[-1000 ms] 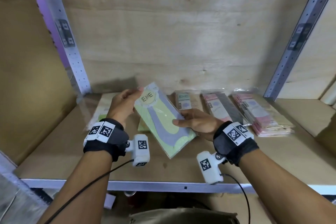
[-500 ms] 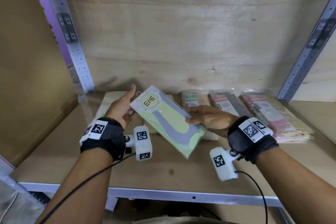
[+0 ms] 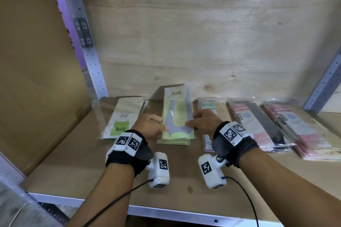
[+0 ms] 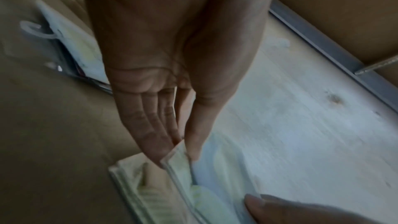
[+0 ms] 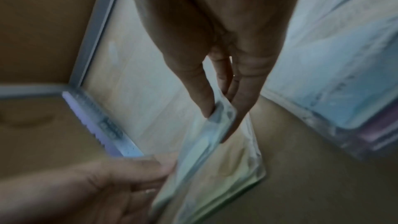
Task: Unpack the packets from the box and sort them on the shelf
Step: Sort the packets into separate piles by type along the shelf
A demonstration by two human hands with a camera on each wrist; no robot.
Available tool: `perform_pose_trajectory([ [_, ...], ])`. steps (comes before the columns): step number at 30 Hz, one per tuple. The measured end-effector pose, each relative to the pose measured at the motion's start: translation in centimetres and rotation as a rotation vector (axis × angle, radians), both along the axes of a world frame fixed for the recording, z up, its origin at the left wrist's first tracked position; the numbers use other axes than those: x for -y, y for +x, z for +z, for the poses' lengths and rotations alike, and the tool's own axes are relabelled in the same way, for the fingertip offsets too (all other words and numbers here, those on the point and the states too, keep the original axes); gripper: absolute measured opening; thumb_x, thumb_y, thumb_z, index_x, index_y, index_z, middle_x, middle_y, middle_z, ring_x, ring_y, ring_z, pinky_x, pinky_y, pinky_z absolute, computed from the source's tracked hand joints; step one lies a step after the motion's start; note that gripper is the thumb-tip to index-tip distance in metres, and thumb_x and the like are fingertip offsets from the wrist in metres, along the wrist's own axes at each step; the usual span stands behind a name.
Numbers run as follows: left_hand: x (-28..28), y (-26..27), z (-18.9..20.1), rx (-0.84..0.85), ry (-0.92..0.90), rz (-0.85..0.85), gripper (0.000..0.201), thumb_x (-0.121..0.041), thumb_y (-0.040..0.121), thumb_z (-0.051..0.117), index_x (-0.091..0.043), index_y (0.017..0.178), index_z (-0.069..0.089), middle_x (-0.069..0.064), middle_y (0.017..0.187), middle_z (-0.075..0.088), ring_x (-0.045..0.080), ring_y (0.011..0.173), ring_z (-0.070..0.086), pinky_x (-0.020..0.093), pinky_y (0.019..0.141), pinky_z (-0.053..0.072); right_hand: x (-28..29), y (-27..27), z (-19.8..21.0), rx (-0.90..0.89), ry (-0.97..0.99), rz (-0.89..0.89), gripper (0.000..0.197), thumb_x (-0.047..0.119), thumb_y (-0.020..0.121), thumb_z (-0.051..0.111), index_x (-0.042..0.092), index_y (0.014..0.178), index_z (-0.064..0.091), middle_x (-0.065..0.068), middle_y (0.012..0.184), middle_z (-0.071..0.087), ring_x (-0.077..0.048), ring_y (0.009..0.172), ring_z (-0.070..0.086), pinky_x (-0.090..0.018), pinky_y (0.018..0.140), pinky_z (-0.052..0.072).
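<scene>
A green packet [image 3: 178,114] with a grey sock shape and an ENE label lies lengthwise on a stack of like green packets [image 3: 173,141] on the wooden shelf [image 3: 73,171]. My left hand [image 3: 149,125] pinches its left edge near the front. My right hand [image 3: 203,123] pinches the right edge opposite. In the left wrist view the thumb and fingers of the left hand [image 4: 181,146] close on the packet's corner [image 4: 183,168]. In the right wrist view the right hand [image 5: 219,122] pinches the packet's edge [image 5: 193,168]. The box is out of view.
A beige packet with a green label [image 3: 123,118] lies left of the stack. To the right lie a teal-labelled packet [image 3: 208,105], pink and black packets [image 3: 258,125] and a pink stack [image 3: 304,134]. Metal uprights [image 3: 83,42] [image 3: 324,83] flank the shelf; plywood backs it.
The green packet has swung from slanted to straight and moved back and down onto the green stack. Both hands kept hold and shifted to its side edges.
</scene>
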State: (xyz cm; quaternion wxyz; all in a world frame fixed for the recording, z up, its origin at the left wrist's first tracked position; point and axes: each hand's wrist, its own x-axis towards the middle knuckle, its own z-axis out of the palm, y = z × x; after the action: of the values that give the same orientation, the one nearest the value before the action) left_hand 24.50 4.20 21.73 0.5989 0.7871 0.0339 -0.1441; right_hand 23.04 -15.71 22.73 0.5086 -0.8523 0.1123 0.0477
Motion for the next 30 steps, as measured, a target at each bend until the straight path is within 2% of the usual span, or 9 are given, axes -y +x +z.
perform_pose_trajectory([
  [3,-0.3,0.5,-0.5,0.094,0.133,0.074,0.021,0.004,0.071,0.081,-0.012,0.08,0.071,0.011,0.087,0.071,0.029,0.081,0.072,0.042,0.082,0.061,-0.8,0.6,0.2,-0.006,-0.262,0.0,0.035,0.022,0.08,0.079,-0.003,0.102,0.069,-0.02,0.1,0.073,-0.032,0.096,0.07,-0.045,0.087,0.058],
  [6,-0.3,0.5,-0.8,0.163,0.25,0.096,0.023,0.003,0.067,0.08,-0.017,0.068,0.068,0.008,0.076,0.066,0.025,0.07,0.063,0.047,0.083,0.06,-1.6,1.1,0.1,-0.022,-0.394,0.007,0.04,0.029,0.078,0.081,0.0,0.104,0.069,-0.016,0.105,0.072,-0.027,0.097,0.069,-0.038,0.085,0.059],
  [9,-0.1,0.4,-0.9,0.202,0.343,0.093,0.027,0.0,0.066,0.08,-0.018,0.069,0.061,0.005,0.07,0.058,0.022,0.063,0.051,0.044,0.083,0.058,-2.3,1.4,-0.1,-0.049,-0.443,-0.016,0.049,0.028,0.078,0.081,0.0,0.113,0.063,-0.016,0.113,0.065,-0.028,0.103,0.065,-0.034,0.083,0.057],
  [11,-0.1,0.2,-0.9,0.201,0.361,0.073,0.024,-0.001,0.068,0.081,-0.019,0.07,0.065,0.006,0.069,0.062,0.031,0.063,0.06,0.041,0.083,0.059,-2.7,1.5,-0.1,-0.063,-0.485,-0.027,0.05,0.027,0.078,0.081,0.0,0.116,0.061,-0.015,0.115,0.063,-0.028,0.106,0.062,-0.032,0.08,0.054],
  [15,-0.2,0.2,-1.1,0.207,0.327,0.074,0.019,0.003,0.072,0.077,-0.015,0.079,0.075,0.008,0.083,0.073,0.031,0.09,0.072,0.039,0.086,0.059,-3.0,1.6,-0.1,-0.082,-0.561,-0.014,0.037,0.025,0.079,0.08,0.003,0.1,0.057,-0.012,0.098,0.058,-0.025,0.09,0.058,-0.028,0.063,0.045],
  [18,-0.3,0.5,-1.2,0.212,0.333,0.072,0.023,0.002,0.078,0.074,-0.009,0.097,0.079,0.009,0.101,0.075,0.029,0.1,0.069,0.035,0.094,0.055,-3.2,1.8,-0.4,-0.073,-0.597,-0.019,0.034,0.023,0.079,0.079,0.006,0.099,0.057,-0.009,0.095,0.054,-0.025,0.085,0.054,-0.028,0.066,0.044],
  [22,0.0,0.4,-0.8,0.274,0.449,0.057,0.024,0.003,0.074,0.071,-0.019,0.068,0.063,0.001,0.074,0.055,0.021,0.072,0.05,0.024,0.071,0.047,-3.2,1.9,-0.7,-0.081,-0.626,-0.016,0.037,0.024,0.078,0.08,0.004,0.101,0.059,-0.009,0.097,0.057,-0.025,0.085,0.055,-0.028,0.066,0.044],
  [27,0.0,0.2,-1.2,0.238,0.505,-0.004,0.023,0.0,0.078,0.069,-0.021,0.076,0.061,0.0,0.08,0.053,0.016,0.076,0.048,0.023,0.068,0.041,-3.0,1.8,-0.8,-0.088,-0.634,-0.018,0.047,0.027,0.079,0.08,0.004,0.113,0.056,-0.004,0.086,0.047,-0.024,0.086,0.051,-0.03,0.069,0.045],
  [30,-0.1,0.4,-1.6,0.266,0.502,-0.049,0.024,0.001,0.078,0.067,-0.02,0.075,0.056,0.002,0.079,0.049,0.014,0.074,0.043,0.022,0.066,0.032,-2.9,1.8,-0.9,-0.093,-0.642,-0.013,0.05,0.027,0.079,0.08,0.004,0.116,0.055,-0.008,0.1,0.049,-0.024,0.087,0.051,-0.03,0.071,0.045],
])
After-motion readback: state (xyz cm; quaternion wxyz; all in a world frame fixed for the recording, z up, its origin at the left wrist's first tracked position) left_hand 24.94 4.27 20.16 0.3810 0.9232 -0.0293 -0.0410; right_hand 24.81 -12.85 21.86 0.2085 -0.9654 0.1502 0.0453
